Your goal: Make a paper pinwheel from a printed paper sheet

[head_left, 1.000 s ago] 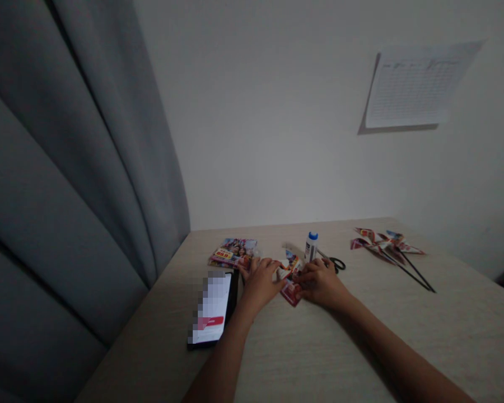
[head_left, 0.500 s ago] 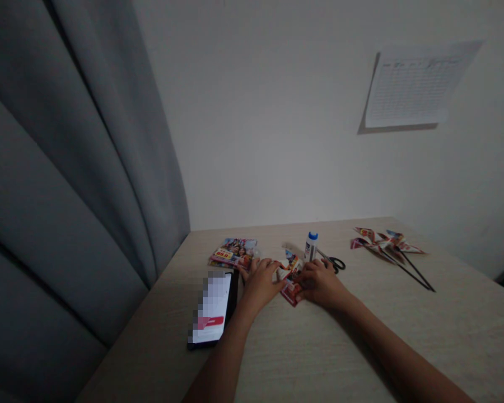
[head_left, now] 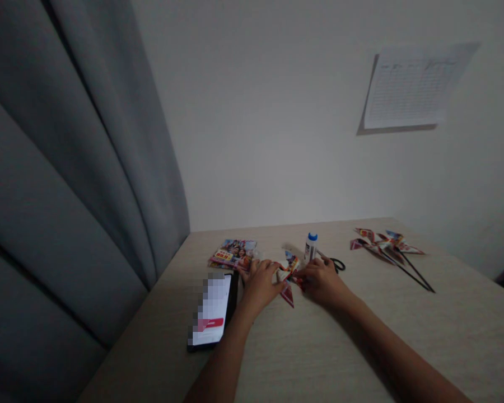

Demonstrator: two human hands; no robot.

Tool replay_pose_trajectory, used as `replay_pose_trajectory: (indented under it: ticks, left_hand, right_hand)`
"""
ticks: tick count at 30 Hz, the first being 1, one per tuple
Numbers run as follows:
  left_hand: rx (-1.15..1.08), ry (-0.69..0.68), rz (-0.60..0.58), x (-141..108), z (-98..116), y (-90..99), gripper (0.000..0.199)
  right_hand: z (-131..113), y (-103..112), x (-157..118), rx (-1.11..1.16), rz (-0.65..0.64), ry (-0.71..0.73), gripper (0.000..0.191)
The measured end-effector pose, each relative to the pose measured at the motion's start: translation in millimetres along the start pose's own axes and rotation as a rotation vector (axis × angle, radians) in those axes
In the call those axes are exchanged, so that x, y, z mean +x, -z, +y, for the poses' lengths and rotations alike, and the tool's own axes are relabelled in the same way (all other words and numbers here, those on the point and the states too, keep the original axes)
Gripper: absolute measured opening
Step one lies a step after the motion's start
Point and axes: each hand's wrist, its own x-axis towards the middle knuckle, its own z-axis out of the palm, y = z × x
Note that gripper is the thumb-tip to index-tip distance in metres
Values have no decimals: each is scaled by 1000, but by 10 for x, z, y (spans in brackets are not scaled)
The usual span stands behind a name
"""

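A colourful paper pinwheel [head_left: 288,293], cut from printed paper, lies on the table between my hands. My left hand [head_left: 259,282] grips its left side, fingers bent over the paper. On the other side, my right hand [head_left: 322,280] pinches a part of the paper near the middle, its fingers closed together. Just behind my right hand stands a white glue stick [head_left: 310,246] with a blue cap, upright. Scissors [head_left: 339,264] with black handles lie beside it, partly hidden by that hand.
A phone [head_left: 214,319] with a lit screen lies left of my left forearm. Printed leaflets [head_left: 233,253] are stacked behind it. At the right lie finished-looking paper pinwheels [head_left: 387,242] on dark sticks [head_left: 409,271]. A grey curtain [head_left: 88,168] hangs along the table's left edge.
My right hand has drawn the paper's lower right part inward toward the middle. The lower point now shows as a narrow triangle. My left hand stays nearly where it was.
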Motion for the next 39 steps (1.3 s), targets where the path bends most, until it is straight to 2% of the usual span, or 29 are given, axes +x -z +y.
replay_pose_trajectory:
  ticks: [3, 7, 18, 25, 29, 33, 39]
  left_hand:
    - [-15, 0, 10, 0, 3, 4, 43]
    - [-29, 2, -4, -4, 18, 26, 43]
    - [-31, 8, 40, 29, 25, -47, 38]
    - [-15, 48, 69, 53, 51, -95, 35]
    - [-10, 56, 79, 60, 86, -77, 32]
    - [-7, 57, 65, 68, 102, -64, 32]
    - [-52, 0, 96, 72, 104, -99, 34]
  right_hand:
    - [18, 29, -16, 30, 9, 10, 28]
    - [31, 59, -16, 51, 18, -15, 18]
    - [63, 10, 29, 8, -52, -100, 28]
    - [129, -168, 69, 37, 51, -158, 29]
    - [128, -213, 74, 37, 98, -201, 22]
    - [89, -193, 70, 6, 91, -197, 15]
    - [16, -148, 62, -2, 61, -182, 17]
